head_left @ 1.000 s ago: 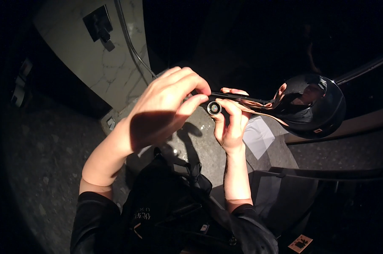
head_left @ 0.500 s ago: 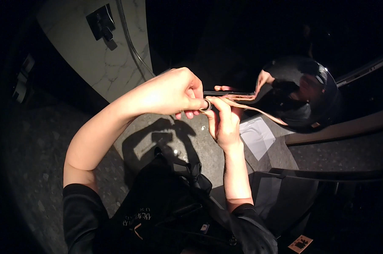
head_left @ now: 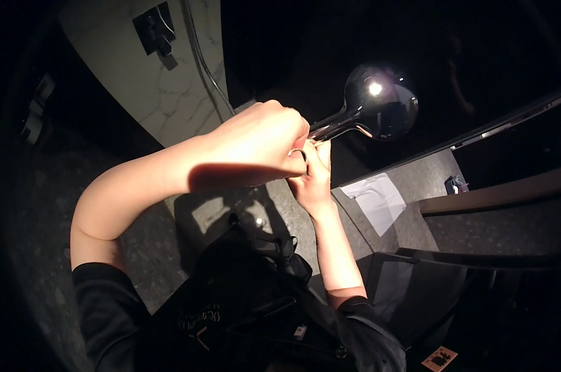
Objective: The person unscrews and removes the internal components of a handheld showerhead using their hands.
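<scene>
You look to be working at the ring (head_left: 304, 155) by the near end of the shower head (head_left: 383, 102), and the next move likely calls for a steady handle (head_left: 334, 126). Your right hand (head_left: 314, 180) seems curled firmly round that handle; your left hand (head_left: 259, 139) bends over it, thumb by the ring, fingertips hidden, so you cannot tell its hold. The bulb juts up and right, clear of both hands.

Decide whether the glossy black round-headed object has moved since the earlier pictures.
Yes: the round-headed object has moved left and up, closer to the black wall plate.
</scene>
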{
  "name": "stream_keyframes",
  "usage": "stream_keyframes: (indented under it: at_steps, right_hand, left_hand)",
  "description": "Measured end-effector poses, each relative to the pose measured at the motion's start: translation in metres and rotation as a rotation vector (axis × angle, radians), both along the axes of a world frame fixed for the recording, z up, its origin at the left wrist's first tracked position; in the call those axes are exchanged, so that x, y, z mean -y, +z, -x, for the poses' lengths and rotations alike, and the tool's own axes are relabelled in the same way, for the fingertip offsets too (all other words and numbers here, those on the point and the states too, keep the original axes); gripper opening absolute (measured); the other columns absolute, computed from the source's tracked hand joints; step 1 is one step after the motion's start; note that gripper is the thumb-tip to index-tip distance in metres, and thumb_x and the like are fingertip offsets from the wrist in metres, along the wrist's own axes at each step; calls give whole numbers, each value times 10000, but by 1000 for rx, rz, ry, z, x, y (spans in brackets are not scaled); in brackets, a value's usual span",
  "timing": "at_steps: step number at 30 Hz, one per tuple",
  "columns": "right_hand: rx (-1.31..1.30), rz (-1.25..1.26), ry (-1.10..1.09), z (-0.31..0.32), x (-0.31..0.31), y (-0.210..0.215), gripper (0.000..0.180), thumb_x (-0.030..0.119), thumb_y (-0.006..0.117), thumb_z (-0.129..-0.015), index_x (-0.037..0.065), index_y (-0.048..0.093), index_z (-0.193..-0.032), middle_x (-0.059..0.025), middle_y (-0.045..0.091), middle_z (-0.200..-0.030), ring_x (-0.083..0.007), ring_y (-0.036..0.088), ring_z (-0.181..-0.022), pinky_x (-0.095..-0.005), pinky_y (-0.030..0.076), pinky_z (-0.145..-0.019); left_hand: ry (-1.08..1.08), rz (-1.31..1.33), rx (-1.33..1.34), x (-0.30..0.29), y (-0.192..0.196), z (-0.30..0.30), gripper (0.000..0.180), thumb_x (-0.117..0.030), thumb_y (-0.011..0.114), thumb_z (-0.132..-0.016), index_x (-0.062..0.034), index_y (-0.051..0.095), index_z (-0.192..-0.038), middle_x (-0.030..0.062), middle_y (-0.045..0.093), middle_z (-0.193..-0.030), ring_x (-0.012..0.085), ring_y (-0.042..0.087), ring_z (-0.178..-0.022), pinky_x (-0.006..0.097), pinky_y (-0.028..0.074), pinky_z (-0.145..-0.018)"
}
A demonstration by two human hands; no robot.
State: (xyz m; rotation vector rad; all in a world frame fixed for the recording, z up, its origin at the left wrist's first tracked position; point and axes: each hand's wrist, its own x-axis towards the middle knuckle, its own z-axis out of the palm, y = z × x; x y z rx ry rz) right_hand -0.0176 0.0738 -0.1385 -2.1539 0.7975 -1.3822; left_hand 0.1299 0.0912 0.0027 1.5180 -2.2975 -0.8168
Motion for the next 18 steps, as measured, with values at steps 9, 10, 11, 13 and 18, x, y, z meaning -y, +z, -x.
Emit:
stream_keyframes:
  at_steps: [9, 10, 11, 13, 18]
  right_hand:
    - [-213, 93, 116, 2, 6, -3, 432, 100, 776, -599, 17, 587, -979, -195, 512, -1072, -325, 483, -959, -390, 415, -813]
    - [-210, 96, 115, 0, 4, -1, 432, 100, 776, -599, 17, 587, -979, -195, 512, -1072, -325, 483, -959, -390, 415, -813]
    - [-199, 89, 97, -2, 3, 0, 423, 100, 768, -614, 15, 582, -984, -191, 509, -1057, -322, 476, -957, -385, 415, -811]
    - [-164, 76, 72, -6, 1, 7, 384, 83, 730, -660, 6, 570, -1001, -174, 499, -1005, -315, 464, -942, -375, 418, -800]
    - [-158, 29, 90, -3, 3, 15, 363, 44, 694, -666, 14, 570, -1006, -166, 488, -982, -300, 465, -904, -370, 421, -784]
  left_hand:
    - [-79, 21, 126, -5, -10, -14, 188, -123, 589, -759, 51, 596, -690, 152, 522, -485, 222, 538, -426, 306, 423, -451]
    - [-74, 26, 133, -6, -10, -15, 197, -128, 584, -771, 54, 597, -696, 156, 528, -490, 234, 549, -431, 309, 431, -455]
    - [-75, 29, 136, -6, -12, -16, 197, -128, 584, -771, 54, 597, -696, 156, 528, -490, 234, 549, -431, 309, 431, -455]
    - [-77, 113, 149, -5, -15, -19, 190, -127, 562, -789, 52, 613, -754, 168, 554, -524, 249, 580, -466, 314, 455, -477]
    - [-76, -76, 61, 2, 0, -27, 201, -119, 549, -804, 39, 633, -897, 125, 614, -620, 193, 593, -524, 300, 470, -531]
